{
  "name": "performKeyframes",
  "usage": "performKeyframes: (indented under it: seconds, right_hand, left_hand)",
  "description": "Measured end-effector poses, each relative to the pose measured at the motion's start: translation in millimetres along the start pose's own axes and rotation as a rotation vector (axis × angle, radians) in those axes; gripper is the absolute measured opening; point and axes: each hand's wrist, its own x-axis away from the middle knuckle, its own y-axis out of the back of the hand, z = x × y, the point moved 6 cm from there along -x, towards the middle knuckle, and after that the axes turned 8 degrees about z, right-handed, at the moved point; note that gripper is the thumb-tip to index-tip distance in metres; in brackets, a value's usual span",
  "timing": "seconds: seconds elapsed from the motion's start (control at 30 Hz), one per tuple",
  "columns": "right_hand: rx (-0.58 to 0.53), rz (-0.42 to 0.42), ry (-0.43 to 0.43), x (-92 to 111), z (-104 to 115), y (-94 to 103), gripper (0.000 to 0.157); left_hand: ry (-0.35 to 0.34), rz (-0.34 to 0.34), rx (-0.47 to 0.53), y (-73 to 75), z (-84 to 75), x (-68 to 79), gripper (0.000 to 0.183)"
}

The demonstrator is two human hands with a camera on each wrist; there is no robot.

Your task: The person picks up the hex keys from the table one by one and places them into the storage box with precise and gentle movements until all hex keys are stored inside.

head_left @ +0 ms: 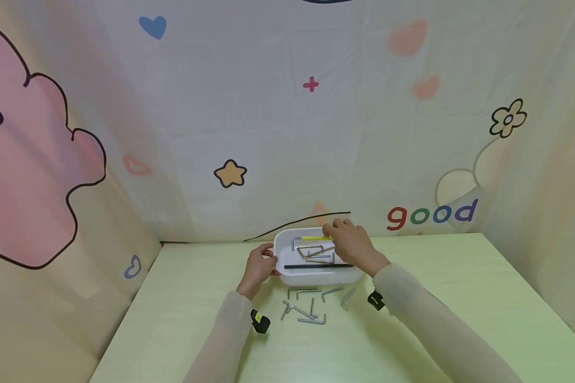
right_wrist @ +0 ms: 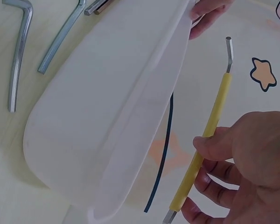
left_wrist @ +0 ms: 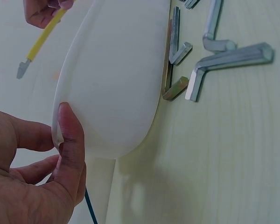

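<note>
At the back of the table is a white plastic tub (head_left: 316,279). My left hand (head_left: 259,266) grips its left rim, thumb on one side and fingers on the other, as the left wrist view shows. My right hand (head_left: 352,244) pinches a hex key with a yellow sleeve (right_wrist: 214,109) between thumb and fingers. Bare metal shows at both ends of the sleeve, and its bent end (right_wrist: 229,49) points away from the hand. In the head view this key overlaps the tub's far side. Several silver and brassy hex keys (head_left: 320,260) and a long black bar (head_left: 311,266) appear within the tub's outline.
Several loose silver hex keys (head_left: 318,321) lie on the pale green table (head_left: 182,319) in front of the tub. A printed cloth (head_left: 268,106) hangs close behind it. Small black wrist cameras (head_left: 260,322) are strapped to both wrists.
</note>
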Motion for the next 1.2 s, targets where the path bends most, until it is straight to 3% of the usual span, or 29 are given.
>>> performKeyframes:
  seconds: [0.33, 0.67, 0.97, 1.2]
  right_hand:
    - [-0.014, 0.076, 0.005, -14.8, -3.4, -14.3, 0.032]
    - [-0.044, 0.203, -0.012, -29.2, -2.0, -23.1, 0.029]
    - [-0.015, 0.226, 0.0, -36.8, -3.3, -37.4, 0.03]
    - [-0.04, 0.223, 0.044, -37.4, 0.4, -41.2, 0.021]
  left_hand:
    - [-0.002, 0.0, -0.008, -1.4, 1.3, 1.2, 0.046]
    - [-0.008, -0.008, -0.016, -0.4, 0.1, 0.5, 0.045]
    - [0.002, -0.004, -0.017, -0.4, 2.0, -0.2, 0.046]
    - [0.003, -0.009, -0.009, 0.8, 0.1, 0.2, 0.046]
